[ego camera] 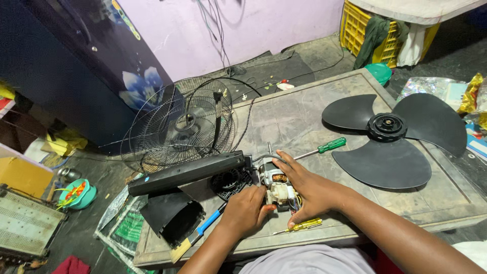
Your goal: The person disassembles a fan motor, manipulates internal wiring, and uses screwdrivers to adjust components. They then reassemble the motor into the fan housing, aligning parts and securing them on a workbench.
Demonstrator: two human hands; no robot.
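Hands, left (247, 210) and right (309, 190), clamp the fan motor (278, 189), apparently steadying it; keep its shaft clear of the green screwdriver (324, 147).

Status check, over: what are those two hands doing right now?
Left hand and right hand both gripping the fan motor. Green screwdriver and yellow screwdriver lie close by. Fan blade lies apart on the table.

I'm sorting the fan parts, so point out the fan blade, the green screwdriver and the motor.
fan blade (387, 127): head view, on its centre hub.
green screwdriver (332, 145): head view, on its green handle.
motor (277, 186): head view, on its body between the two hands.
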